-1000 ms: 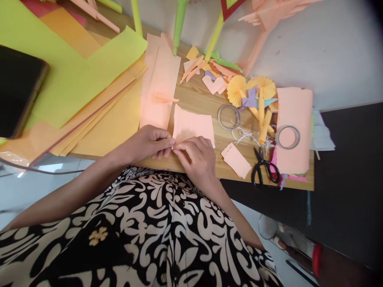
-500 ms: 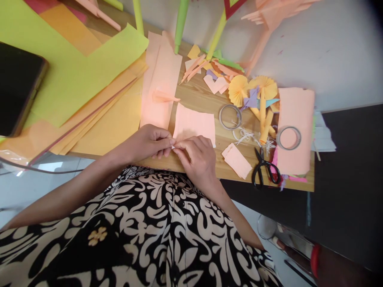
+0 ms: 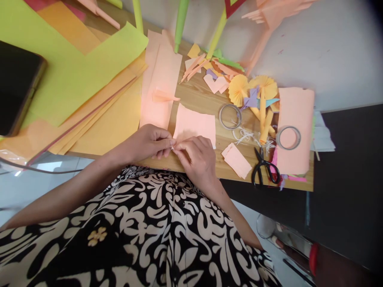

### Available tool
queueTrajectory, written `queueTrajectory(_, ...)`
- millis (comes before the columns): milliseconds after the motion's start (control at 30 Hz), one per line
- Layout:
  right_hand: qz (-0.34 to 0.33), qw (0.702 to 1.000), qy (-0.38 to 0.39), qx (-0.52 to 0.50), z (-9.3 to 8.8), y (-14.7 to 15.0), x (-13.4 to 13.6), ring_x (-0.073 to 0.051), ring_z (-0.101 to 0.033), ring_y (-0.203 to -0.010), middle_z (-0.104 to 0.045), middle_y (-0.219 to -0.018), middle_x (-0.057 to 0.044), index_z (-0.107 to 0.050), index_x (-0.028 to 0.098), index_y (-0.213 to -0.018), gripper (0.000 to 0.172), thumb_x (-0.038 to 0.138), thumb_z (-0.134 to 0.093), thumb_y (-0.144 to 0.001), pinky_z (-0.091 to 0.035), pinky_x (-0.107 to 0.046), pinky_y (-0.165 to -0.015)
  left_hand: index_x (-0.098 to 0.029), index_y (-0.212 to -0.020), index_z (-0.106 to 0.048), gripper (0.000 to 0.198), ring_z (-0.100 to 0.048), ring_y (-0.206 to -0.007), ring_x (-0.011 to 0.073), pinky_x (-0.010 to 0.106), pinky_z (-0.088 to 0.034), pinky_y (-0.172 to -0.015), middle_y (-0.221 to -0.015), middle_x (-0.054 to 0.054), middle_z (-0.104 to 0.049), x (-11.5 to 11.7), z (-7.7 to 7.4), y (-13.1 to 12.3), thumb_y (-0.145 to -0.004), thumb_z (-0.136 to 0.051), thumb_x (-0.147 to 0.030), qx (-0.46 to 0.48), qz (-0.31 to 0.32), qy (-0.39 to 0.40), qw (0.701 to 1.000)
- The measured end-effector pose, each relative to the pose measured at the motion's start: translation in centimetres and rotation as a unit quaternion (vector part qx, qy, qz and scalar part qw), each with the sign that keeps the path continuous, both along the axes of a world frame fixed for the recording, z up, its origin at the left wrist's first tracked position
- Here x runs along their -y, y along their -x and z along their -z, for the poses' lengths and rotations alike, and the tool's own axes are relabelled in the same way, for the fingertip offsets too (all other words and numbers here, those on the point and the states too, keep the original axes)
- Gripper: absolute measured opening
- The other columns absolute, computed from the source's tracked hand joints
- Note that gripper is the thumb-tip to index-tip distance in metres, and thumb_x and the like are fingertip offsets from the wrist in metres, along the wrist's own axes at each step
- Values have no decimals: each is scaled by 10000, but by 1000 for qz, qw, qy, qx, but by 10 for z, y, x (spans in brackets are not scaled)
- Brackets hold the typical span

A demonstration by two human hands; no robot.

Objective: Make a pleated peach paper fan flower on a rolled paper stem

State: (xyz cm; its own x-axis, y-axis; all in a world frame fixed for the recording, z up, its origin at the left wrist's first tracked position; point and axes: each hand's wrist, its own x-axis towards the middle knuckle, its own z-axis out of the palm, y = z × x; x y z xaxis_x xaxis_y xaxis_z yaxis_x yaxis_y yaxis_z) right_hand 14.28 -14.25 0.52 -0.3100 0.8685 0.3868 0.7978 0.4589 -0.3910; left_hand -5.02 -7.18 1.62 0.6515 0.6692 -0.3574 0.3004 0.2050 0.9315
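My left hand (image 3: 151, 141) and my right hand (image 3: 197, 159) meet at the table's front edge, fingertips pinched together. Between them a tiny white bit (image 3: 172, 148) shows; its kind is too small to make out, and the fingers cover most of it. Just behind my right hand lies a peach paper square (image 3: 196, 124). Beyond my left hand are long peach paper strips (image 3: 158, 71), with a pleated peach paper piece (image 3: 163, 96) resting on top.
Black-handled scissors (image 3: 263, 169), white strings (image 3: 247, 135), small peach rectangles (image 3: 237, 160) and a tape roll (image 3: 230, 116) lie to the right. Another tape roll (image 3: 288, 138) sits on folded peach paper (image 3: 296, 103). A phone (image 3: 18, 87) rests at left on yellow-green paper (image 3: 74, 75).
Both hands keep almost the same place and pinch. The white bit between the fingertips shows slightly differently. Everything on the table stays where it was.
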Motion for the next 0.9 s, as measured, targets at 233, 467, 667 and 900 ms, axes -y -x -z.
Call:
queueTrajectory(233, -1, 999, 9, -31, 1, -5, 4, -175, -613, -797, -724, -827, 1, -649, 233, -905, 147, 283, -599, -1034, -413, -332, -780, -155, -637, -639, 339, -540, -481, 76, 147, -434, -459, -552, 8, -628, -1, 2, 0, -901, -611, -367, 10, -3, 9, 1000)
queueTrajectory(467, -2, 1000, 21, -24, 0, -4, 2, -176, -615, -819, -729, -858, 1, -677, 244, -948, 137, 293, -589, -1041, -418, -342, -791, -157, -634, -629, 354, -532, -478, 74, 148, -433, -463, -550, 5, -622, 0, 1, 1, -907, -609, -381, 9, 2, 7, 1000)
queueTrajectory(667, -12, 1000, 25, -4, -2, -2, -2, -186, -593, -819, -713, -861, -7, -638, 233, -908, 158, 271, -569, -1044, -418, -339, -789, -156, -625, -620, 346, -525, -475, 70, 146, -423, -460, -551, 4, -618, -1, 0, 1, -904, -602, -360, 6, 10, -2, 1000)
queueTrajectory(900, -20, 999, 14, 24, 3, -3, -1, -205, -572, -844, -700, -877, -25, -618, 236, -918, 179, 277, -521, -1063, -397, -344, -807, -160, -624, -622, 339, -516, -474, 67, 145, -417, -460, -554, -4, -617, 0, 2, 0, -894, -619, -366, 15, 9, 4, 1000)
